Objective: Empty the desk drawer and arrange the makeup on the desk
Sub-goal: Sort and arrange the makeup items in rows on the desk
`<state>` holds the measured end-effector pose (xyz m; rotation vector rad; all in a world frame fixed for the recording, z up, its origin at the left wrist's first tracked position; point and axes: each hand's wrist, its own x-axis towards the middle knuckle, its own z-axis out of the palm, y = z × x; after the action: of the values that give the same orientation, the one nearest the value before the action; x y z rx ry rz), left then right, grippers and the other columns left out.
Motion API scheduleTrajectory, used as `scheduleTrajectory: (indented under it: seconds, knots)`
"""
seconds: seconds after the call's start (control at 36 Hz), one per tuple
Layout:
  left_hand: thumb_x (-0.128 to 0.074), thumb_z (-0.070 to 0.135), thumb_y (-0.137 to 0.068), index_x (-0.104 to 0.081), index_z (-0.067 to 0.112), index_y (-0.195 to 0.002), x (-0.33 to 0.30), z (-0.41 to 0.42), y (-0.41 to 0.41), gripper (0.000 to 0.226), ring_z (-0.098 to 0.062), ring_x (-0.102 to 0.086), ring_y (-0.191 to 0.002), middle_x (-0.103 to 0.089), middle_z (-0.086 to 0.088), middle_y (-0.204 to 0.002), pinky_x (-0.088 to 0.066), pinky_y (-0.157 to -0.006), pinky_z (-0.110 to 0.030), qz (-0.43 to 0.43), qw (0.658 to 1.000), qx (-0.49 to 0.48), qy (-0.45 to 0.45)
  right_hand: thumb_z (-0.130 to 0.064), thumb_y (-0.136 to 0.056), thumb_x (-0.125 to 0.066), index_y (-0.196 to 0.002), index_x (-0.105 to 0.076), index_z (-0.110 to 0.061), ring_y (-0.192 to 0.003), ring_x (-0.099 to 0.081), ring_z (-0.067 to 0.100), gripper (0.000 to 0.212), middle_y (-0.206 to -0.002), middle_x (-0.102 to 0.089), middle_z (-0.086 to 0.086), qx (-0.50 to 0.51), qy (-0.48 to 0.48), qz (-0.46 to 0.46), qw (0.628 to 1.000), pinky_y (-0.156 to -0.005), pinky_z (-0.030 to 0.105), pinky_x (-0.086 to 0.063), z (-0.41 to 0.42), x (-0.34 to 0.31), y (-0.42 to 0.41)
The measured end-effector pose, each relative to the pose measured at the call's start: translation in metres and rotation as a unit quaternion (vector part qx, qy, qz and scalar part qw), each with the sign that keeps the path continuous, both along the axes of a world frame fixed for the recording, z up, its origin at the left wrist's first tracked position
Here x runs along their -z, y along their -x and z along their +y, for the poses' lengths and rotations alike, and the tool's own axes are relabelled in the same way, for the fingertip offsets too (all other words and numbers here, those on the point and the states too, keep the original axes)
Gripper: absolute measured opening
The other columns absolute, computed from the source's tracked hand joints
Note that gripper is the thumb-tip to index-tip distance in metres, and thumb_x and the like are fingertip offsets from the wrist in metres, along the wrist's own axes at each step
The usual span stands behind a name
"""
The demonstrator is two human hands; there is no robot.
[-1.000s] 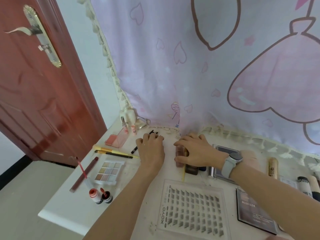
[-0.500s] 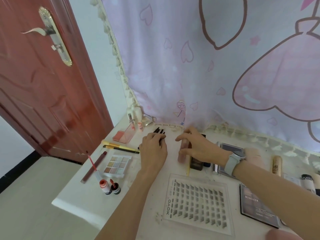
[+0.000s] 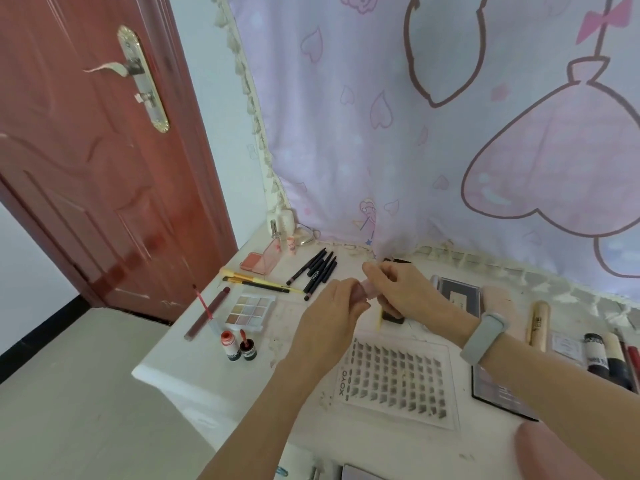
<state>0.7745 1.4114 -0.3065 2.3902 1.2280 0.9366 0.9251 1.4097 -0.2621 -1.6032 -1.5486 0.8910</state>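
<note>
Hands meet above the desk [image 3: 214, 382] centre: left hand [image 3: 332, 308] and right hand [image 3: 401, 289] both pinch a small pink tube [image 3: 367, 289] held between them, off the surface. Black pencils [image 3: 317, 271] lie fanned at 11 o'clock of the hands, eyeshadow palette [image 3: 248, 311] at 9, lash tray [image 3: 394, 382] at 6, just below. Two small red bottles [image 3: 239, 348] stand at 8, near the desk edge. Grey band [image 3: 483, 337] sits on the right wrist.

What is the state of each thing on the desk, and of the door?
Door: closed.
Eyeshadow palette: open, lying flat.
Two small lip tint bottles: uncapped, upright.
Blush compact: open.
Lash tray: flat.
Small pink tube: held by left hand and right hand.
</note>
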Motion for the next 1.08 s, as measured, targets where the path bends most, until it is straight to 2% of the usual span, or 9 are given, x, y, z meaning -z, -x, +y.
scheduleTrajectory:
  seconds: [0.22,0.39,0.53,0.61,0.69,0.83,0.89,0.97,1.08]
  knots:
    - [-0.038,0.024,-0.100,-0.048,0.014,-0.104,-0.014,-0.005,0.009,0.014,0.014,-0.046,-0.069,-0.047,0.017,-0.080,-0.034,-0.057,-0.008,-0.084,0.987,0.070,0.115,-0.038,-0.094,-0.045,-0.073,-0.052,-0.017,-0.050,-0.039,0.011,0.030,-0.057,-0.048,-0.005,0.022,-0.075,-0.035,0.996,-0.053,0.025,-0.035,-0.010,-0.005,0.013]
    - [-0.030,0.030,-0.101,-0.049,0.034,-0.086,-0.012,-0.008,0.017,0.024,0.001,-0.042,-0.055,-0.046,0.011,-0.065,-0.034,-0.055,-0.013,-0.164,0.971,0.076,0.155,-0.028,-0.097,-0.040,-0.093,-0.050,-0.023,-0.055,-0.044,0.004,0.012,-0.071,-0.054,-0.012,-0.127,-0.157,-0.102,0.974,-0.055,0.016,-0.036,-0.020,-0.006,0.003]
    - [-0.032,0.032,-0.100,-0.044,0.041,-0.085,-0.015,0.000,0.022,0.021,0.004,-0.046,-0.061,-0.049,0.013,-0.071,-0.031,-0.056,-0.018,-0.109,0.978,0.053,0.167,-0.024,-0.098,-0.043,-0.105,-0.043,-0.043,-0.082,-0.051,-0.003,0.020,-0.102,-0.054,-0.006,-0.196,-0.096,-0.058,0.974,-0.070,0.013,-0.041,-0.016,-0.016,-0.002]
    - [-0.033,0.037,-0.099,-0.045,0.035,-0.091,-0.015,0.001,0.021,0.015,0.001,-0.051,-0.074,-0.056,0.013,-0.085,-0.039,-0.063,-0.020,-0.085,0.982,0.061,0.159,-0.047,-0.094,-0.038,-0.095,-0.052,-0.039,-0.067,-0.059,0.007,0.016,-0.086,-0.064,-0.009,-0.142,-0.032,-0.065,0.987,-0.065,0.018,-0.046,-0.010,-0.019,0.004]
    - [-0.033,0.041,-0.098,-0.044,0.030,-0.096,-0.014,0.002,0.020,0.016,-0.006,-0.053,-0.080,-0.057,0.008,-0.094,-0.039,-0.064,-0.019,-0.065,0.987,0.055,0.138,-0.042,-0.097,-0.034,-0.072,-0.051,-0.026,-0.053,-0.050,0.009,0.034,-0.061,-0.058,-0.005,-0.100,-0.035,-0.155,0.982,-0.060,0.022,-0.040,-0.005,-0.017,0.007]
    - [-0.032,0.041,-0.098,-0.048,0.024,-0.100,-0.011,0.003,0.026,0.023,-0.008,-0.052,-0.081,-0.058,0.005,-0.096,-0.041,-0.068,-0.023,-0.065,0.988,0.044,0.136,-0.018,-0.098,-0.043,-0.093,-0.048,-0.036,-0.071,-0.049,-0.005,0.020,-0.089,-0.054,-0.014,-0.200,-0.065,-0.088,0.974,-0.064,0.011,-0.039,-0.009,-0.017,-0.002]
    - [-0.034,0.037,-0.099,-0.047,0.026,-0.098,-0.011,0.005,0.028,0.018,-0.008,-0.051,-0.080,-0.057,0.005,-0.094,-0.040,-0.068,-0.024,-0.057,0.989,0.036,0.135,-0.026,-0.096,-0.046,-0.098,-0.048,-0.035,-0.072,-0.055,-0.003,0.010,-0.096,-0.054,-0.013,-0.187,-0.036,-0.053,0.980,-0.060,0.011,-0.040,-0.009,-0.021,-0.003]
    - [-0.035,0.035,-0.099,-0.045,0.028,-0.096,-0.013,0.004,0.026,0.012,-0.007,-0.050,-0.080,-0.055,0.008,-0.092,-0.041,-0.069,-0.027,-0.038,0.991,0.033,0.127,-0.041,-0.096,-0.038,-0.096,-0.053,-0.022,-0.054,-0.057,0.008,0.024,-0.083,-0.065,-0.007,-0.139,0.017,-0.070,0.988,-0.048,0.012,-0.040,-0.006,-0.023,-0.003]
    - [-0.035,0.035,-0.099,-0.044,0.028,-0.097,-0.014,0.005,0.024,0.012,-0.002,-0.047,-0.076,-0.050,0.014,-0.087,-0.036,-0.062,-0.021,-0.026,0.993,0.031,0.115,-0.022,-0.097,-0.046,-0.091,-0.054,-0.026,-0.058,-0.050,-0.002,0.010,-0.083,-0.059,-0.009,-0.150,-0.039,-0.093,0.983,-0.055,0.010,-0.038,-0.006,-0.020,-0.006]
